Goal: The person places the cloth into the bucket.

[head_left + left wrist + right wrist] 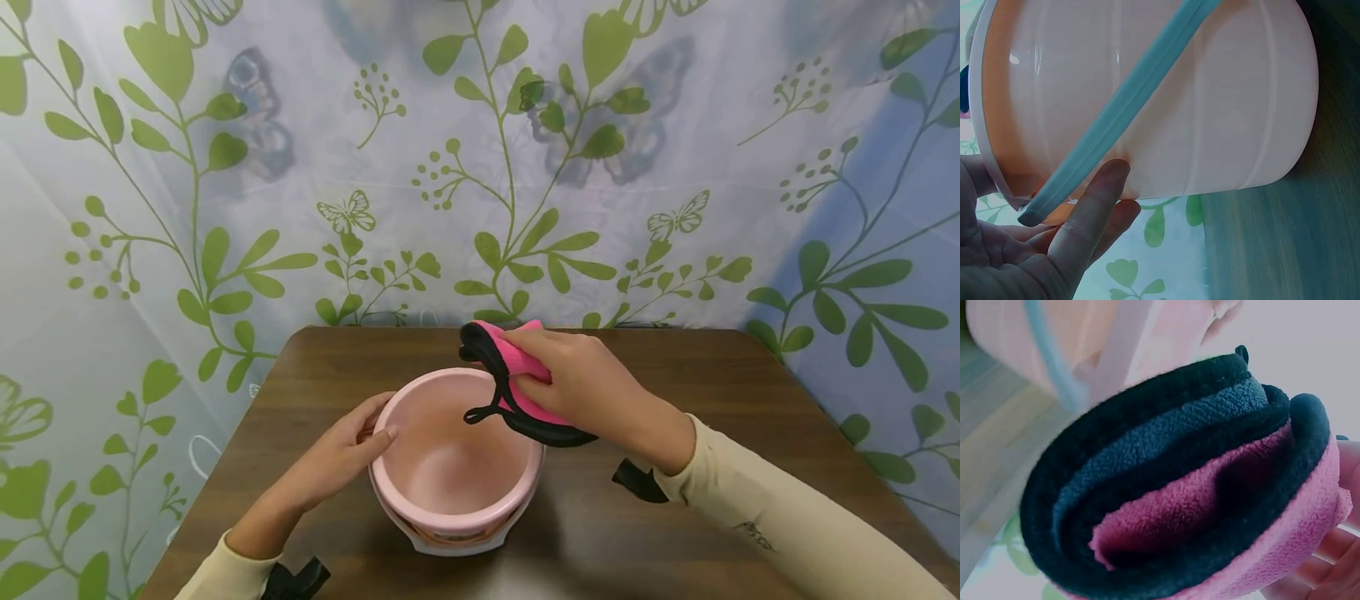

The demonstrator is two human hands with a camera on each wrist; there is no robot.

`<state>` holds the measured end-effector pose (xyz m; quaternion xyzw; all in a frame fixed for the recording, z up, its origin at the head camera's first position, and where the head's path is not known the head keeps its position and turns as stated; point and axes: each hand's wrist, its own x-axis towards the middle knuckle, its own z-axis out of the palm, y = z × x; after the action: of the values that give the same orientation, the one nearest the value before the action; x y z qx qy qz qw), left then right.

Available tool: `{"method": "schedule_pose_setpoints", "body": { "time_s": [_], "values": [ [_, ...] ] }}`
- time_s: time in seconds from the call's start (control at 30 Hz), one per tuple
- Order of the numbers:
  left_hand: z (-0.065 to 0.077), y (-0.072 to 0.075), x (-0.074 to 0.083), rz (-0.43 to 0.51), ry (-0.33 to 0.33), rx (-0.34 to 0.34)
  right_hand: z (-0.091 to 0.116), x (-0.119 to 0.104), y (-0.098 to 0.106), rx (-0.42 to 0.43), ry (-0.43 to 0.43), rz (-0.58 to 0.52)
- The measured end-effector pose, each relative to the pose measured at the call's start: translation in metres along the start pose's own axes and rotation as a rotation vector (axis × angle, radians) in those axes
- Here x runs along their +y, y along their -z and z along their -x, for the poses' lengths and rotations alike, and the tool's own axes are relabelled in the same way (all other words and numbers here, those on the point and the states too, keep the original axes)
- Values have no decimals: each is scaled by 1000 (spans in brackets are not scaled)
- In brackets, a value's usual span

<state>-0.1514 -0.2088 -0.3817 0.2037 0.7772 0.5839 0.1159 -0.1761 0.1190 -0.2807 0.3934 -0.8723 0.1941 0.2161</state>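
Observation:
A pale pink bucket [457, 521] stands upright on the table, its mouth facing up. My left hand [348, 446] grips its left rim, thumb over the edge and fingers against the outer wall. In the left wrist view, fingertips [1113, 175] lie on the wall by the bucket's slanting handle [1122, 112]. My right hand [581, 379] holds a folded pink cloth [536, 400] with black edging above the bucket's right rim. A small black loop [483, 414] hangs from it over the opening. In the right wrist view the cloth's folds [1166, 519] show pink and dark grey layers.
The brown wooden table [675, 533] extends around the bucket on all sides. Behind it hangs a pale curtain [420, 192] printed with green leaves and butterflies. Black straps [639, 482] sit at both wrists, below the cream sleeves [795, 508].

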Motion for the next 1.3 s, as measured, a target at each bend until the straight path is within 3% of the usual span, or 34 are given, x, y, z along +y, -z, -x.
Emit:
{"method": "schedule_pose_setpoints", "body": {
  "time_s": [0.4,0.6,0.9,1.17,1.3],
  "values": [
    [2,-2,2,-21,42,15,-10,-18,-31,60,197,-85],
    [2,-1,2,-20,39,9,-13,-21,-39,78,239,-93],
    [1,-2,0,-63,-2,-7,-22,-32,-47,23,285,-118],
    [3,-4,3,-93,42,0,-23,-37,-57,12,334,-143],
    [3,-4,1,-116,30,14,-22,-39,-63,43,378,-127]
  ]
}}
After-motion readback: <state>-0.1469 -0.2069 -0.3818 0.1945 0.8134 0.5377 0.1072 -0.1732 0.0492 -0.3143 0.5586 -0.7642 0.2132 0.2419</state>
